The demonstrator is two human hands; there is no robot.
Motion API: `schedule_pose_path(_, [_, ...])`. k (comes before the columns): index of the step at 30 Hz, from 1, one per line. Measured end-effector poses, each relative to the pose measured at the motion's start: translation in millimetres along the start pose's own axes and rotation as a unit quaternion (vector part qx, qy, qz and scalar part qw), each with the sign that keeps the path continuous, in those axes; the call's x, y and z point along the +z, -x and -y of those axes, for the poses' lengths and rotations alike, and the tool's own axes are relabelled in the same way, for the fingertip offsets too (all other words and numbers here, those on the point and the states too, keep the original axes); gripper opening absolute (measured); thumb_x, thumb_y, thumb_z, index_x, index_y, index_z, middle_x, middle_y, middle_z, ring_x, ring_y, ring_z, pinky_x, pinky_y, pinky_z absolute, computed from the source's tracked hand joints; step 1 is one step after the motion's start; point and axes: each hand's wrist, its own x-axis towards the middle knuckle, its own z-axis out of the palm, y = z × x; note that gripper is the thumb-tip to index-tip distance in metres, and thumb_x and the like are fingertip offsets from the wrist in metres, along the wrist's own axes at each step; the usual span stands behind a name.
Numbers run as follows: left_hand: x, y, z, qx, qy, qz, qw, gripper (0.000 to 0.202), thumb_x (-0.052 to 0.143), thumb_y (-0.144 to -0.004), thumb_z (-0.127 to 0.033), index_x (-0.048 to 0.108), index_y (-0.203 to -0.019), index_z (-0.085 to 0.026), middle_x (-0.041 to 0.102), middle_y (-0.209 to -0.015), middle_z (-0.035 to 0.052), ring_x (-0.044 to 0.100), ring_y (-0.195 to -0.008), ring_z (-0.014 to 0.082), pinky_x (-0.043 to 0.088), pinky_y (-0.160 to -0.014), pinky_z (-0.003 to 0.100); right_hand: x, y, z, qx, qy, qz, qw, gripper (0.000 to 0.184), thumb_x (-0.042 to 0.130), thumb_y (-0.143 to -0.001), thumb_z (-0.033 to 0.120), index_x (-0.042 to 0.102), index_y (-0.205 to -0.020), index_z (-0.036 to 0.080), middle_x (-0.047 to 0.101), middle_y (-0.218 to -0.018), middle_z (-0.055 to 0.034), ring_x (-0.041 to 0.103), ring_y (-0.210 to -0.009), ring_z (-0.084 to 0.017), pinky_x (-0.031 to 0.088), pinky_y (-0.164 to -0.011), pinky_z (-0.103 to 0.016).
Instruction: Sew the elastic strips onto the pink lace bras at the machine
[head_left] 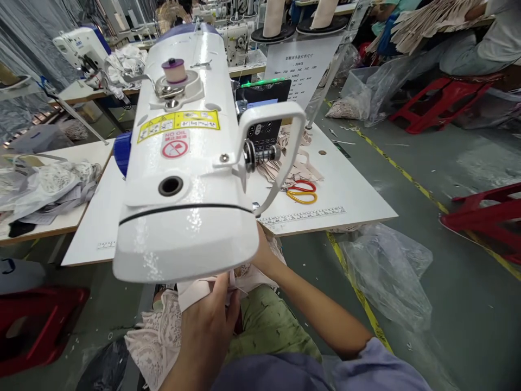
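Observation:
A white sewing machine (pixel 183 179) fills the middle of the view, its head hiding the needle area. Just below the head, my left hand (pixel 207 326) has its fingers closed on a pale pink lace garment (pixel 157 334), which looks like a bra. A smooth pink band (pixel 194 295) of it runs out under the fingers, and the lace hangs down left of my wrist. My right hand (pixel 264 251) reaches up behind the right side of the machine head, next to more of the garment. Its fingers are hidden there.
Scissors (pixel 302 191) with red and yellow handles lie on the white table (pixel 358 201), beside pale fabric strips (pixel 291 168). A printed ruler (pixel 303 215) runs along its edge. White lace pieces (pixel 52 182) are piled at left. Red stools (pixel 443 100) and a plastic bag (pixel 391 277) are on the floor.

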Motion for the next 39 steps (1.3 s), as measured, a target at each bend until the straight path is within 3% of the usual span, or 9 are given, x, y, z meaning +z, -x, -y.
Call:
schedule_pose_path(7, [5.6,8,10,-0.002,0.012,-0.012,1.0,0.057,0.049,-0.097,-0.039,0.033,-0.149,-0.022,0.073,-0.086,0.0081,0.068,-0.061,0.0228,0.042,-0.049,0.027,-5,16,6,0.053,-0.123,-0.023,0.991,0.028,0.058,-0.089,0.042,0.059,-0.11,0.025,0.061,-0.106,-0.0062,0.059,-0.077,-0.019,0.052,-0.077,-0.035])
schedule_pose_path(13, [12.2,13,7,-0.04,0.052,-0.06,0.996,0.08,0.052,-0.095,-0.047,0.016,-0.152,-0.004,0.074,-0.08,0.0138,0.071,-0.063,0.0267,0.046,-0.047,0.028,-15,46,3,0.122,-0.223,0.02,0.967,0.032,0.056,-0.091,0.047,0.054,-0.112,0.023,0.061,-0.107,-0.0066,0.06,-0.092,-0.019,0.051,-0.084,-0.033])
schedule_pose_path(18, [27.2,32,-19,0.002,0.042,-0.094,0.995,0.091,0.055,-0.093,-0.044,-0.001,-0.156,-0.009,0.057,-0.134,0.0289,0.062,-0.116,0.0403,0.059,-0.075,0.044,-20,94,9,0.123,-0.201,0.077,0.969,0.04,0.064,-0.085,0.054,0.057,-0.107,0.022,0.063,-0.101,-0.0057,0.06,-0.093,-0.02,0.05,-0.086,-0.034])
schedule_pose_path(21, [34.7,59,-39,0.062,0.069,-0.088,0.992,0.097,0.058,-0.09,-0.045,-0.003,-0.157,-0.009,0.049,-0.142,0.0305,0.049,-0.131,0.0438,0.055,-0.092,0.053,-20,121,17,0.165,-0.23,0.11,0.953,0.038,0.061,-0.087,0.056,0.062,-0.103,0.022,0.066,-0.095,-0.0037,0.061,-0.087,-0.019,0.052,-0.079,-0.032])
schedule_pose_path(26, [9.1,77,-30,0.089,0.25,0.015,0.964,0.074,0.056,-0.092,-0.034,0.019,-0.155,-0.02,0.076,-0.095,0.0098,0.074,-0.084,0.0253,0.061,-0.069,0.033,-34,134,25,0.248,-0.245,0.077,0.934,0.035,0.059,-0.088,0.052,0.064,-0.082,0.018,0.062,-0.073,0.0002,0.055,-0.065,-0.014,0.046,-0.058,-0.025])
schedule_pose_path(29, [-11.6,58,-18,0.176,0.242,-0.045,0.953,0.053,0.053,-0.091,-0.017,0.043,-0.143,-0.022,0.07,-0.121,0.0122,0.063,-0.116,0.0273,0.051,-0.099,0.044,-41,130,32,0.165,-0.212,0.264,0.926,0.025,0.056,-0.09,0.038,0.065,-0.076,0.019,0.06,-0.068,0.0029,0.054,-0.063,-0.013,0.043,-0.055,-0.023])
schedule_pose_path(32, [-12.0,34,-9,0.113,0.297,0.083,0.945,0.025,0.05,-0.091,-0.024,0.068,-0.106,-0.016,0.072,-0.109,0.015,0.061,-0.116,0.0312,0.046,-0.101,0.049,-34,127,32,0.017,-0.046,0.391,0.919,0.019,0.055,-0.086,0.019,0.064,-0.069,0.02,0.063,-0.065,0.0029,0.056,-0.061,-0.013,0.043,-0.055,-0.022])
schedule_pose_path(35, [7.3,19,3,-0.071,0.415,0.214,0.881,0.041,0.045,-0.094,-0.042,0.061,-0.065,-0.018,0.066,-0.063,0.0087,0.068,-0.079,0.0257,0.052,-0.08,0.039,-18,129,19,-0.088,0.241,0.319,0.912,0.017,0.056,-0.08,0.009,0.064,-0.068,0.018,0.065,-0.064,-0.0021,0.054,-0.055,-0.014,0.038,-0.051,-0.025])
schedule_pose_path(39, [32.9,14,16,-0.114,0.536,0.269,0.792,0.051,0.04,-0.093,-0.059,0.062,-0.073,-0.017,0.059,-0.055,0.0026,0.065,-0.064,0.02,0.052,-0.067,0.031,-9,130,-2,-0.165,0.341,0.23,0.897,0.014,0.054,-0.088,0.013,0.067,-0.086,0.016,0.066,-0.07,-0.0049,0.058,-0.062,-0.017,0.041,-0.056,-0.027])
